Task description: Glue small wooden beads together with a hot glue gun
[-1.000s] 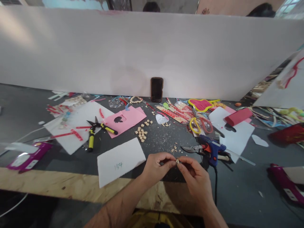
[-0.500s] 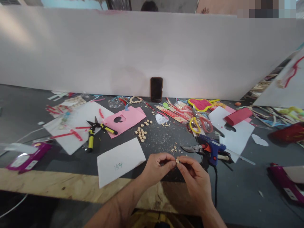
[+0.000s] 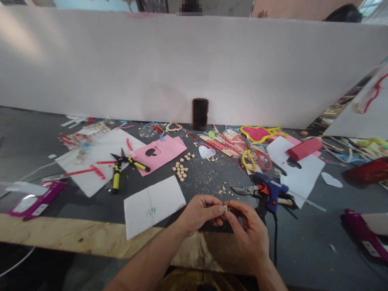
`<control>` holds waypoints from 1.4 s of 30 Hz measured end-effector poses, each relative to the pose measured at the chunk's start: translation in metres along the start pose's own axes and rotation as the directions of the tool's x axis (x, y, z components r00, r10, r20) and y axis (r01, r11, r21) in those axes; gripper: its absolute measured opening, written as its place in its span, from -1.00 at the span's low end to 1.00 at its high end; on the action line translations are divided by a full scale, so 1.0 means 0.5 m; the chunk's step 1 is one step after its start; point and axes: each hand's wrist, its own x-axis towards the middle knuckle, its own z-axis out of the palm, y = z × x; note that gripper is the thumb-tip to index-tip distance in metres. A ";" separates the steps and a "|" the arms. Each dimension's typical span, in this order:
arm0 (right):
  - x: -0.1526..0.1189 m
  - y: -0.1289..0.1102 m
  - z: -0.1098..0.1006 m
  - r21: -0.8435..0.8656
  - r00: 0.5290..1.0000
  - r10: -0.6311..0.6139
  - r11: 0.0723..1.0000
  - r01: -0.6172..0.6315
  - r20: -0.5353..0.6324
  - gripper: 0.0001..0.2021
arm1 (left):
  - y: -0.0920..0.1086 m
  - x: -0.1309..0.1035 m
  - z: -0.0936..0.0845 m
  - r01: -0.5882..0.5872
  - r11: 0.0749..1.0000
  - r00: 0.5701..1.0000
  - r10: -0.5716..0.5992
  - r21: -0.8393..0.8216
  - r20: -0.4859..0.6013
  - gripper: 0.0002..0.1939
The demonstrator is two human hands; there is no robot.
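Observation:
Near the front edge of the dark table, a tiny pale beige piece (image 3: 225, 207) is pinched between both hands. My left hand (image 3: 201, 213) grips it from the left with thumb and fingers closed. From the right, my right hand (image 3: 249, 228) holds the same piece between thumb and fingertips. Beige crumbs (image 3: 223, 190) lie just beyond the fingertips. A small pile of similar pieces (image 3: 181, 169) sits farther back to the left. White card marked 154 (image 3: 154, 206) lies left of my left hand.
Pliers (image 3: 117, 173) lie at left on white paper (image 3: 87, 184). Pruning shears (image 3: 245, 190) and a blue glue gun (image 3: 273, 194) are right of my hands. A phone (image 3: 200, 114) leans on the white partition (image 3: 121, 68). Scissors (image 3: 249, 161) and red-patterned sticks (image 3: 220, 146) lie behind.
My left hand's fingers have shifted slightly around the small piece, with fingertips now showing below the thumb. Both hands still hold it. A dark shape now shows above the partition at upper right.

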 end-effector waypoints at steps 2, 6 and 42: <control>0.001 -0.004 -0.001 -0.009 1.000 -0.014 1.000 0.014 -0.002 -0.82 | 0.001 -0.001 0.000 0.001 1.000 1.000 -0.001 -0.004 0.001 -0.70; 0.001 -0.004 -0.002 -0.042 0.999 -0.034 0.999 0.034 -0.002 -0.82 | 0.000 -0.002 -0.001 0.003 1.000 1.000 -0.003 -0.005 -0.010 -0.68; 0.020 -0.016 -0.013 -0.054 0.978 -0.179 0.981 0.185 0.112 -0.86 | -0.004 -0.002 -0.005 -0.030 0.999 1.000 0.030 0.029 0.008 -0.68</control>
